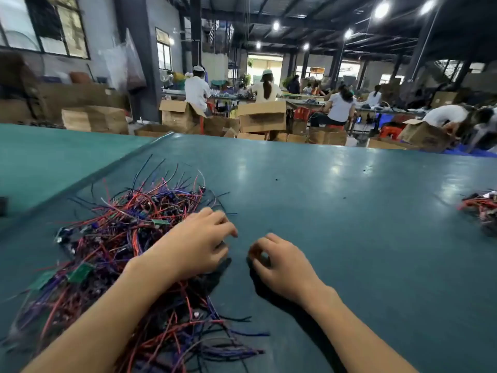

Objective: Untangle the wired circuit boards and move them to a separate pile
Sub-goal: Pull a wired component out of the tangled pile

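Here our left hand rests with bent fingers on the right edge of the tangled heap of wired circuit boards; our right hand curls beside it on the green table. Whether either pinches a wire we cannot tell. A smaller pile lies far right

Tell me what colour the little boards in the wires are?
The circuit boards are green, clearest in the head view.
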Tool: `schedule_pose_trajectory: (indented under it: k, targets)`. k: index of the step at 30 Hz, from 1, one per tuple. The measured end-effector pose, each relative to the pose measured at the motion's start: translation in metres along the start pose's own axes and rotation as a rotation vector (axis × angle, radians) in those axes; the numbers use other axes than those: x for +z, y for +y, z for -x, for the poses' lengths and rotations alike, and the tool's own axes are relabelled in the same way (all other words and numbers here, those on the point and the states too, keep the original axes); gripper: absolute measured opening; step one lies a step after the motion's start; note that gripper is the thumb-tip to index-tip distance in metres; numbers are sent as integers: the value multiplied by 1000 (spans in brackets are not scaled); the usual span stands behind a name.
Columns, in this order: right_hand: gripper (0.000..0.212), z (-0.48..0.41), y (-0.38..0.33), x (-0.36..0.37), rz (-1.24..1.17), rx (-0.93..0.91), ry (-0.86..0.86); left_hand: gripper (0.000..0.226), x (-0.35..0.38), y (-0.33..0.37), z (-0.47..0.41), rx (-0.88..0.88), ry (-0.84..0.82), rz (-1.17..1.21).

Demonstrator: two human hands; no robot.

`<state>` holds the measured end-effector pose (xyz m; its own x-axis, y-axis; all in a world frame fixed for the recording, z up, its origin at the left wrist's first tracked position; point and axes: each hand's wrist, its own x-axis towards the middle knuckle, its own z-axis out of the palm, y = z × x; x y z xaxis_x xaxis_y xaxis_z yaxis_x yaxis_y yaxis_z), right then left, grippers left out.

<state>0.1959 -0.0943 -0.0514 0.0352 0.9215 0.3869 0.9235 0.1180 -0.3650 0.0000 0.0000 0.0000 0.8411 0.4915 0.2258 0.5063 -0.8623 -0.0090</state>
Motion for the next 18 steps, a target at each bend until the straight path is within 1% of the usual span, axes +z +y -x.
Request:
schedule_pose_trajectory:
  k: [1,2,3,4,6,7,9,12,18]
  targets:
    - [14,0,1,1,16,-25,13,36,-5,-3,1,-15,97,-83]
    - [14,1,1,0,40,-42,39,38,-9,-7,2,-65,183,-171]
    - [15,1,1,0,59,-50,41,41,-12,-10,5,-137,217,-268]
    - [16,0,0,-2,79,-34,33,45,-14,-14,10,-228,215,-342]
    - [17,1,-2,0,97,-35,7,51,-8,-14,17,-383,85,-408]
    - [18,0,-2,0,106,-33,4,51,-2,-14,20,-425,22,-442]
    - [17,0,-2,0,88,-19,19,47,10,-13,24,-437,-30,-491]
    - [13,2,-3,-1,27,13,70,37,15,-13,24,-405,-26,-474]
    - [10,4,-1,0,-6,64,115,37,19,-14,24,-420,-27,-484]
